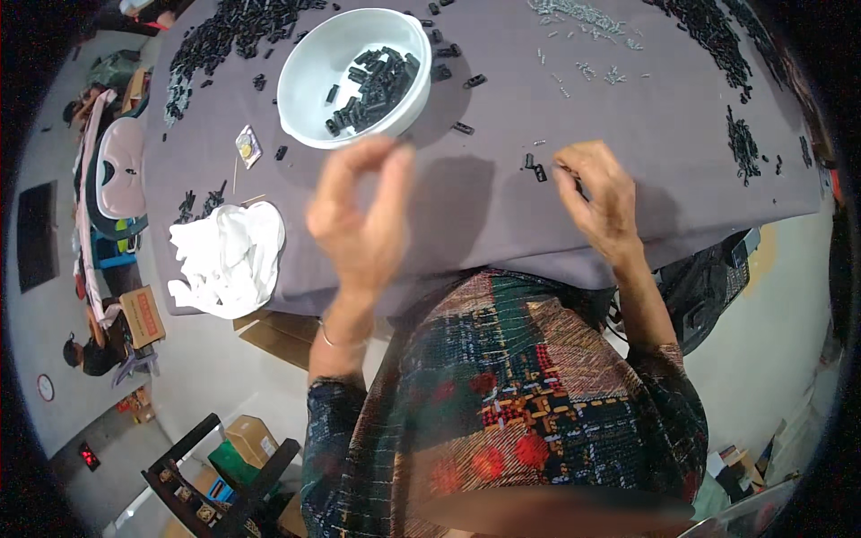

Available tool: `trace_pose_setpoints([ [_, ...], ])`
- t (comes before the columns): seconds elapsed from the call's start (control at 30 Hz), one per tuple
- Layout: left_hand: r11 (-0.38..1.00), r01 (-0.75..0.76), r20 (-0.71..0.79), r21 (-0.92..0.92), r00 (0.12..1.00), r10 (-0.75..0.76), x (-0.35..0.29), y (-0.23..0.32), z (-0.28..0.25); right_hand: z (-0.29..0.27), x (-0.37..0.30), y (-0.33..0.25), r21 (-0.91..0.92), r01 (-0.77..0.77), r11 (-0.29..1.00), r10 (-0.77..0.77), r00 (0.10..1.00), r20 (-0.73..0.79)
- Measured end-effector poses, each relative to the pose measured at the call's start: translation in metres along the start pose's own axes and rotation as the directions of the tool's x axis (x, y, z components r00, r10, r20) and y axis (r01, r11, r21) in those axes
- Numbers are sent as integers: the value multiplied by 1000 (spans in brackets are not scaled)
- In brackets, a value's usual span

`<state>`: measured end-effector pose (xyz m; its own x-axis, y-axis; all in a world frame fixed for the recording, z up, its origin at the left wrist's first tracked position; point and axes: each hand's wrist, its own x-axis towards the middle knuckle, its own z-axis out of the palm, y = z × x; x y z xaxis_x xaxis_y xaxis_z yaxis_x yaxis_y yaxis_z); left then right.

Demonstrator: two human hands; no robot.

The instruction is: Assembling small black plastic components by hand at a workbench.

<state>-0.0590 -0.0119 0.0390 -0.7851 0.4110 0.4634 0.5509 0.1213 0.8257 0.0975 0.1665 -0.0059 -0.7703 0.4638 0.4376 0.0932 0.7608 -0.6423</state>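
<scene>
My left hand (pixel 359 215) is raised in front of the white bowl (pixel 300 112), its thumb and forefinger curved toward each other. Motion smears it, so what its fingertips hold, if anything, cannot be made out. Small black parts (pixel 381 85) are heaped inside the bowl. My right hand (pixel 599 193) is closed with its fingers curled in over the table; a dark bit shows at its palm, too hidden to name. Just left of its fingertips lie a few loose black parts (pixel 540 172) and a tiny silver pin (pixel 539 142).
A grey cloth covers the table (pixel 502 224). Piles of black parts (pixel 229 40) lie far left and far right (pixel 708 45). Silver pins (pixel 583 16) are scattered at the far side. A white cloth (pixel 229 260) sits at the near left, beside a small packet (pixel 247 146).
</scene>
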Motion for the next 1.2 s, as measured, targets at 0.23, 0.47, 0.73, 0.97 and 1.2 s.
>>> trace_pose_setpoints([
  [0.23, 763, -429, 131, 483, 897, 421, 54, -27, -2, 6, 18, 8, -61, 194, 979, -198, 979, -53],
  [0.47, 866, -445, 385, 229, 858, 339, -3, -18, 31, -3, 19, 19, 37, 8, 999, -7, 999, -32],
  [0.73, 868, -347, 453, 355, 876, 165, 6, -45, 52, 15, 27, 27, -68, 113, 991, -109, 992, 62],
  [0.97, 845, -395, 428, 359, 875, 227, 2, -44, 53, 21, 23, 30, -91, 148, 985, -156, 985, -80],
  [1.2, 662, 627, 536, -410, 753, -381, -10, -24, 46, 17, 22, 26, 75, 121, 990, -111, 985, -130],
])
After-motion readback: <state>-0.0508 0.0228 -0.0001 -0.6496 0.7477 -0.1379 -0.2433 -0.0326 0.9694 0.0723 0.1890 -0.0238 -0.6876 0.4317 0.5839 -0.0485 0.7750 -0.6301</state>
